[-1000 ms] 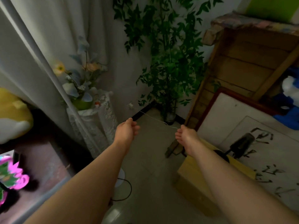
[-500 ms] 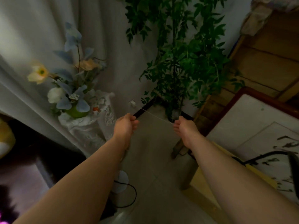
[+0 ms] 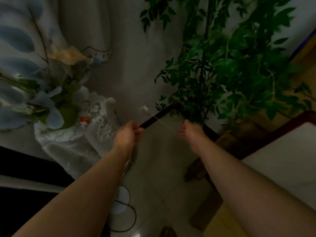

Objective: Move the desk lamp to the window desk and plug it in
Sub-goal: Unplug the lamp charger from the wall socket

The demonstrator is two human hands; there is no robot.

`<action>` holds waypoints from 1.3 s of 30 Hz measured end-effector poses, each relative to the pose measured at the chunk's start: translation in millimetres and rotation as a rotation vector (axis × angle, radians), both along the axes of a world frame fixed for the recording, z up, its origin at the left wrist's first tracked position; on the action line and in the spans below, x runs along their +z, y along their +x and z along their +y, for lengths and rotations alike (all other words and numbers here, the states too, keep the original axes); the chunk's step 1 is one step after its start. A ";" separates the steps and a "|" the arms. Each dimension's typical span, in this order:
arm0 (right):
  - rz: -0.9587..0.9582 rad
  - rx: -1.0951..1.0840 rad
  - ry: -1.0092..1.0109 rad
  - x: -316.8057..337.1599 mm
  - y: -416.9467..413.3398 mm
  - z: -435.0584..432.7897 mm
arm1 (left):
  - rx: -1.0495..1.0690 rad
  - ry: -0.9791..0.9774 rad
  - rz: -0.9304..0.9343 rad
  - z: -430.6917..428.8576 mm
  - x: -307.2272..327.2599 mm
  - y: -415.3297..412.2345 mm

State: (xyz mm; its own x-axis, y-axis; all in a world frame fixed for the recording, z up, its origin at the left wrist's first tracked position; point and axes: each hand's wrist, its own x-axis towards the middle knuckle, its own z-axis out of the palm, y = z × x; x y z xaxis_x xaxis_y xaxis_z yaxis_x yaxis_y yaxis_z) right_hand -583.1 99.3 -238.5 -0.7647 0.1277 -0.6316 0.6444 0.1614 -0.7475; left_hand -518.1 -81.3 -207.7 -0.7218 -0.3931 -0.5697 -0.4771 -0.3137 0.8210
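A thin white cord (image 3: 162, 123) runs from a small white plug (image 3: 145, 108), low on the wall, across to my right hand (image 3: 192, 132). That hand is curled shut where the cord ends. My left hand (image 3: 127, 134) is closed in a fist just below and left of the plug. A white strand (image 3: 126, 165) trails down under its wrist. The lamp itself is out of view. The corner of the light desk top (image 3: 280, 170) with its dark red-brown rim shows at right.
A leafy potted plant (image 3: 230, 74) fills the corner behind my right hand. At left, a flower arrangement (image 3: 51, 106) stands on a white lace-covered stand (image 3: 71, 144). On the tiled floor lie a white round object (image 3: 122, 199) and a black cable loop (image 3: 133, 219).
The view has dropped and closed in on the wall. Both hands have moved toward the plug. The black lamp on the desk has slipped out of frame.
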 end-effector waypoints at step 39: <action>0.367 0.674 0.404 -349.7 -248.6 -109.3 | -0.376 -0.820 -0.012 -61.9 -369.3 -219.1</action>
